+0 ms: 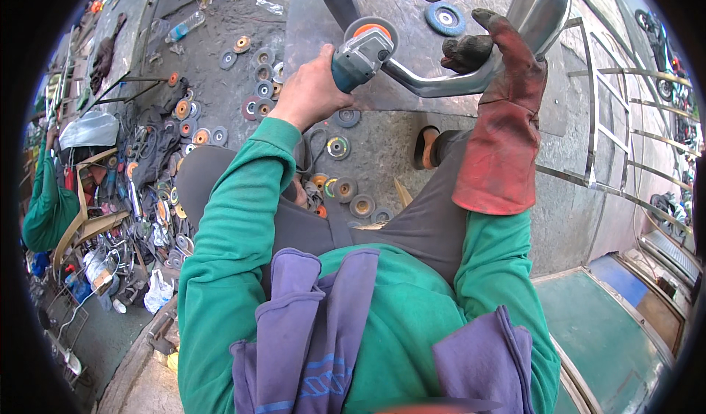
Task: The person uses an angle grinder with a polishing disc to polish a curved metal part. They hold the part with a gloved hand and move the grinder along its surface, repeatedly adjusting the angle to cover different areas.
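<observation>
My left hand, bare, is closed round the body of an angle grinder. The grinder's round disc, orange at its middle, faces away from me beside the inner edge of a shiny metal frame; whether it touches the metal I cannot tell. A long red leather glove with blackened fingers covers my right hand, which grips the frame at its near right corner. The frame rests over a metal plate, and its far part runs out of the picture. A blue flap disc lies on the plate inside the frame.
Several used grinding discs litter the dusty floor left of the plate and between my legs. A plastic bottle lies at the far left. A welded metal rack stands at the right. Another person's green sleeve shows at the left rim.
</observation>
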### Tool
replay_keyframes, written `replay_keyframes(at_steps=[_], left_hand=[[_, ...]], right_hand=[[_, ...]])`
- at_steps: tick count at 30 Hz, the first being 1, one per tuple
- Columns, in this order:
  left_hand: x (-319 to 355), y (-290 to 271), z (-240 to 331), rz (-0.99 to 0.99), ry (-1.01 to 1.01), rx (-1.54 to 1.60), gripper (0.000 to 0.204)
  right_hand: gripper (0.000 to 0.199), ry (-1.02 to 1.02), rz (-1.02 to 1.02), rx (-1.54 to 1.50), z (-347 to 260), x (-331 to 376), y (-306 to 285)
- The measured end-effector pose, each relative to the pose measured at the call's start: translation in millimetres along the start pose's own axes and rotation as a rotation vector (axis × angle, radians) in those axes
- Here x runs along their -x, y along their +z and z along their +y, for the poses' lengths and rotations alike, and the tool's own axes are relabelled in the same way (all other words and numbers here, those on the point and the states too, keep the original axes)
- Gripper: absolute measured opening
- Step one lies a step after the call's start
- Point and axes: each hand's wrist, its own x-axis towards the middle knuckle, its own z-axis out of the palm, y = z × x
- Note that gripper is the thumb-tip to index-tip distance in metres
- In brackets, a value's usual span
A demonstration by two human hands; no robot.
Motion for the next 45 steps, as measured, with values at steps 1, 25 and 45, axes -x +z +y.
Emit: replay_keyframes(at_steps=[1,25,45], left_hand=[[-1,0,1,0.009,-0.029,-0.034,0.069],[-3,-1,5,-0.044,-0.045,0.051,0.08],[-2,13,6,-0.11,-0.149,0.171,0.077]], right_hand=[[0.053,0.029,-0.021,-0.05,-1,-2,-1],[0.053,0.024,-0.037,0.17,10,-9,-2],[0.056,0.033,0.239,0.041,26,-29,-40]])
